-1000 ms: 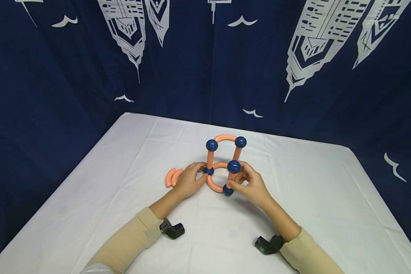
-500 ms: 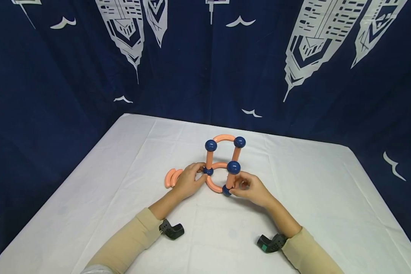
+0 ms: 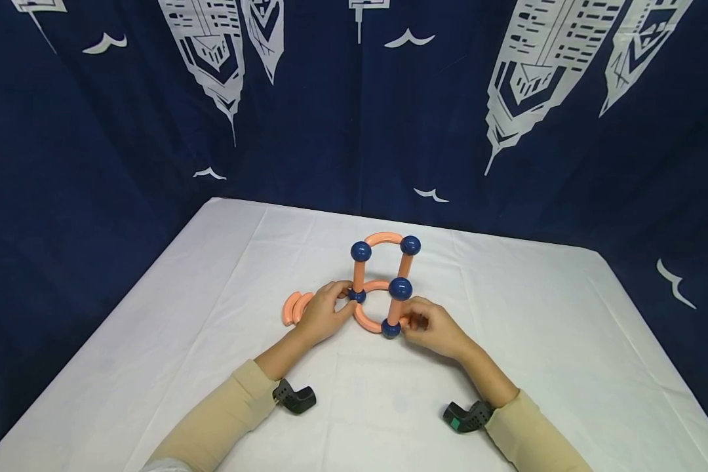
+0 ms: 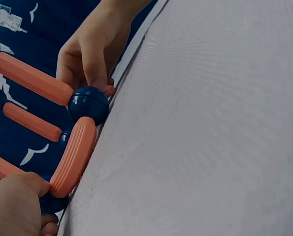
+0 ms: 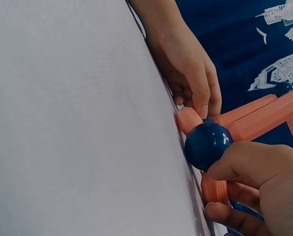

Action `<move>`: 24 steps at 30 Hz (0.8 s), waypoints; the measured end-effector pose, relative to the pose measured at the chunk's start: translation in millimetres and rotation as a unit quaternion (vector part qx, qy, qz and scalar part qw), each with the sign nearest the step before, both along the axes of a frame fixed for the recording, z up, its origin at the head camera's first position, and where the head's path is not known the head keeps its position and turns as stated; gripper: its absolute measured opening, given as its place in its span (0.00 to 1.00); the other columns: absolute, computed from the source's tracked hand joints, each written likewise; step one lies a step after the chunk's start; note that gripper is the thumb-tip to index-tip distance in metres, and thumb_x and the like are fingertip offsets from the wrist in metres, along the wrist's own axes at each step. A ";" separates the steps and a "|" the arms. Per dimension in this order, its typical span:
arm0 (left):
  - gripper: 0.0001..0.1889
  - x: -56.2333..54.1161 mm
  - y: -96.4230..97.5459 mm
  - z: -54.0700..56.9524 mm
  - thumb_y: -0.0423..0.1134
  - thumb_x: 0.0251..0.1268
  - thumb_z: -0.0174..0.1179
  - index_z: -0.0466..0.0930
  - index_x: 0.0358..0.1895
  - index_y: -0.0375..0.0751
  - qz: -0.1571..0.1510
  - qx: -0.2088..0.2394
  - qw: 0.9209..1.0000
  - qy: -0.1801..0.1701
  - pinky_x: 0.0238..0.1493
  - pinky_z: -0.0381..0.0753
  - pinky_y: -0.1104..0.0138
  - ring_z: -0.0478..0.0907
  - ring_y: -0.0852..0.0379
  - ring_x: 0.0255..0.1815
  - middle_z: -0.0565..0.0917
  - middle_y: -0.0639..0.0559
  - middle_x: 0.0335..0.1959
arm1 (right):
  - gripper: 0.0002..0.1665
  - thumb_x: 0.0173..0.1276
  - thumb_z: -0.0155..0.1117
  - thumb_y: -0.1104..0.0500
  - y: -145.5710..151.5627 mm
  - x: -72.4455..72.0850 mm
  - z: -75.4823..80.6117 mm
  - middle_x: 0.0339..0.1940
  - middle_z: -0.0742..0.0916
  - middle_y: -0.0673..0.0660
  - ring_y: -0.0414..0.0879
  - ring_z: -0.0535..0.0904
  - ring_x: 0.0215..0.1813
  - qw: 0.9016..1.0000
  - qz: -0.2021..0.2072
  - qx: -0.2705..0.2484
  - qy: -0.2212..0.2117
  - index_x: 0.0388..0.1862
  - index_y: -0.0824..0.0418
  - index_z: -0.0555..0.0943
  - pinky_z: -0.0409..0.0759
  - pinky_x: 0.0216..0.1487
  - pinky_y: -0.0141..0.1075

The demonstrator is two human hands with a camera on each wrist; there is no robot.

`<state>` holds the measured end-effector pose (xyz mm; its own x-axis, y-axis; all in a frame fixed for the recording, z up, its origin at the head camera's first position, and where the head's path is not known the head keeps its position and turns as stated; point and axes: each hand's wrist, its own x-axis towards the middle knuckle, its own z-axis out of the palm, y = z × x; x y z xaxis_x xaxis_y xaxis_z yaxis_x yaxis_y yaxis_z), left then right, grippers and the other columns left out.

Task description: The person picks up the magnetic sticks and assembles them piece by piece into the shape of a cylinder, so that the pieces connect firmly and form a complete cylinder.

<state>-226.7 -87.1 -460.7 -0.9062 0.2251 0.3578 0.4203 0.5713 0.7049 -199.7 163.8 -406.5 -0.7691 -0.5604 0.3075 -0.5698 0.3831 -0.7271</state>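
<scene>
A frame of magnetic building sticks and balls stands on the white tablecloth. Curved orange sticks form part of a ring at its base, and straight orange sticks rise to blue balls on top. My left hand pinches the blue ball at the base's left corner. At the front corner, my right hand pinches a short orange stick against the lower blue ball, the thumb touching that ball. The fingers partly hide this stick.
Two loose curved orange sticks lie beside my left hand. An arched stick joins the two rear top balls. Behind the white table hangs a dark blue curtain with printed white buildings and birds.
My right hand has moved down from the front upright to beside the lower front ball, its fingers now to the right of it. The left hand stays at its ball.
</scene>
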 end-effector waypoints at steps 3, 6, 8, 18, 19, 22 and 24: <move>0.19 0.5 -0.4 0.4 0.38 0.66 0.61 0.77 0.57 0.36 -0.001 -0.001 1.000 -0.001 0.50 0.75 0.56 0.76 0.49 0.49 0.80 0.45 0.45 | 0.13 0.52 0.67 0.77 3.4 -8.3 -15.5 0.35 0.81 0.63 0.58 0.74 0.30 1.000 -0.002 0.009 0.010 0.37 0.66 0.82 0.72 0.29 0.36; 0.19 0.9 -0.6 0.6 0.39 0.66 0.61 0.77 0.58 0.36 -0.003 -0.002 1.000 -0.004 0.52 0.75 0.56 0.76 0.49 0.50 0.80 0.45 0.47 | 0.13 0.52 0.67 0.74 8.0 -16.6 -32.1 0.34 0.81 0.58 0.49 0.73 0.29 1.000 -0.001 0.002 0.029 0.35 0.62 0.82 0.71 0.28 0.32; 0.19 0.8 -0.8 0.3 0.39 0.66 0.61 0.77 0.58 0.36 -0.004 -0.003 1.000 -0.006 0.53 0.75 0.56 0.76 0.49 0.50 0.80 0.45 0.47 | 0.12 0.51 0.67 0.72 10.0 -19.4 -38.9 0.33 0.80 0.54 0.44 0.72 0.29 0.999 0.006 -0.008 0.046 0.35 0.61 0.82 0.71 0.27 0.31; 0.19 1.3 -1.4 -0.4 0.39 0.66 0.61 0.78 0.58 0.36 -0.011 -0.005 1.000 0.010 0.53 0.75 0.56 0.76 0.49 0.50 0.81 0.45 0.47 | 0.11 0.51 0.71 0.71 0.3 -8.2 -34.9 0.27 0.77 0.50 0.41 0.70 0.26 0.999 -0.015 0.020 0.044 0.34 0.59 0.84 0.69 0.26 0.29; 0.19 1.5 -1.4 -0.3 0.39 0.66 0.61 0.78 0.58 0.36 -0.011 -0.006 1.000 0.013 0.52 0.75 0.56 0.76 0.48 0.50 0.81 0.45 0.47 | 0.12 0.51 0.71 0.71 -0.9 -7.4 -35.0 0.27 0.77 0.50 0.41 0.70 0.26 0.998 -0.020 0.025 0.045 0.34 0.59 0.84 0.69 0.25 0.29; 0.19 2.3 -1.3 -0.2 0.39 0.65 0.62 0.79 0.57 0.35 -0.011 -0.004 1.000 0.018 0.52 0.75 0.55 0.77 0.48 0.50 0.81 0.45 0.46 | 0.11 0.52 0.72 0.71 -3.3 -4.6 -35.1 0.26 0.76 0.49 0.42 0.70 0.26 0.998 -0.031 0.030 0.042 0.34 0.59 0.84 0.68 0.26 0.28; 0.19 2.5 -1.2 -0.1 0.39 0.65 0.62 0.79 0.57 0.36 -0.011 -0.003 1.000 0.018 0.52 0.75 0.54 0.77 0.47 0.50 0.81 0.45 0.46 | 0.12 0.52 0.71 0.70 -4.3 -2.6 -34.7 0.27 0.76 0.49 0.42 0.70 0.26 0.998 -0.039 0.034 0.041 0.34 0.58 0.84 0.68 0.26 0.28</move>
<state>-224.2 -88.3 -460.8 -0.8874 0.2472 0.3890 0.4581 0.5655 0.6858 -202.3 159.5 -441.1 -0.7851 -0.5215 0.3343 -0.5927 0.4755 -0.6501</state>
